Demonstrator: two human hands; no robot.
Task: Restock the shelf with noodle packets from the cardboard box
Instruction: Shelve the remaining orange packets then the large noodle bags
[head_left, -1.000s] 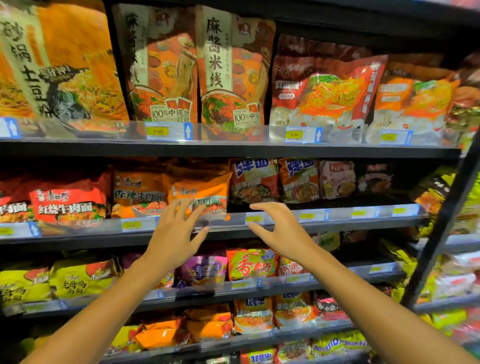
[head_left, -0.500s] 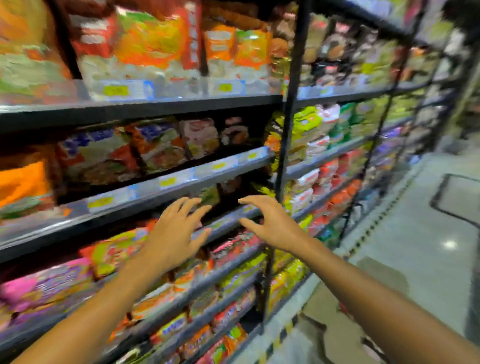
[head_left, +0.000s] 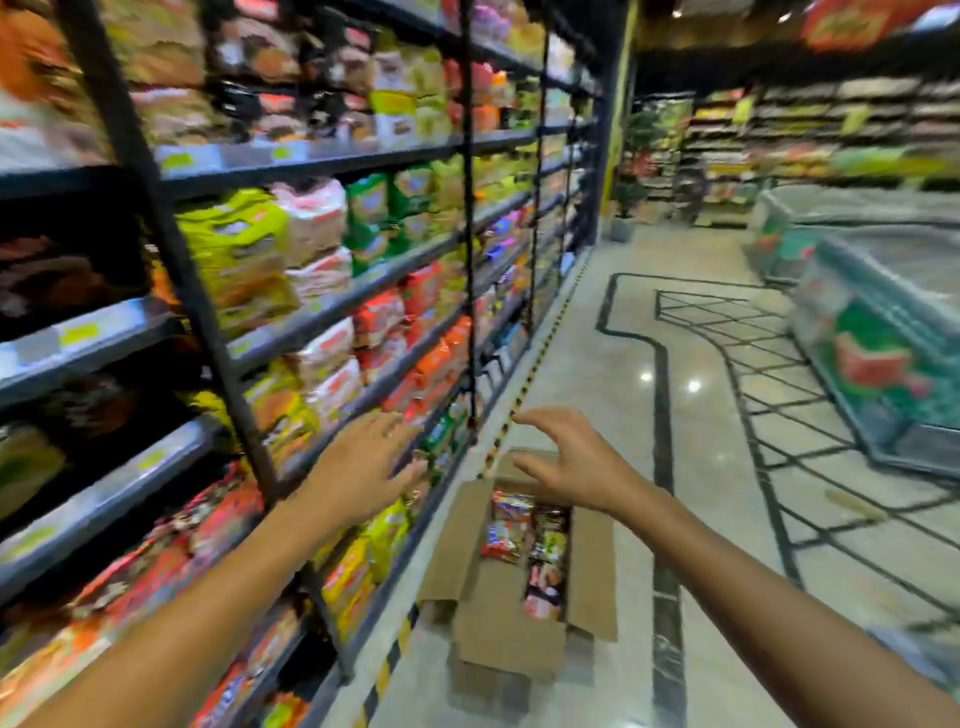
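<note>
An open cardboard box (head_left: 488, 618) stands on the floor beside the shelving, its flaps spread out. Several noodle packets (head_left: 511, 530) lie inside it at the far end. My right hand (head_left: 566, 462) hovers above the box's far edge, fingers spread and holding nothing. My left hand (head_left: 363, 462) is stretched out to the left of the box, in front of the lower shelves, fingers straight and empty. The shelf unit (head_left: 332, 306) runs along the left, packed with noodle packets; the whole view is motion-blurred.
A glossy tiled aisle floor (head_left: 628, 364) with black inlay lines stretches ahead. Chest freezers (head_left: 878, 332) stand at the right. A yellow-black warning strip (head_left: 524, 384) marks the shelf base. More shelves and a potted plant (head_left: 628, 197) are at the far end.
My view has swung right and down, from facing the shelf to looking along the aisle. The cardboard box on the floor has come into sight under my still empty hands.
</note>
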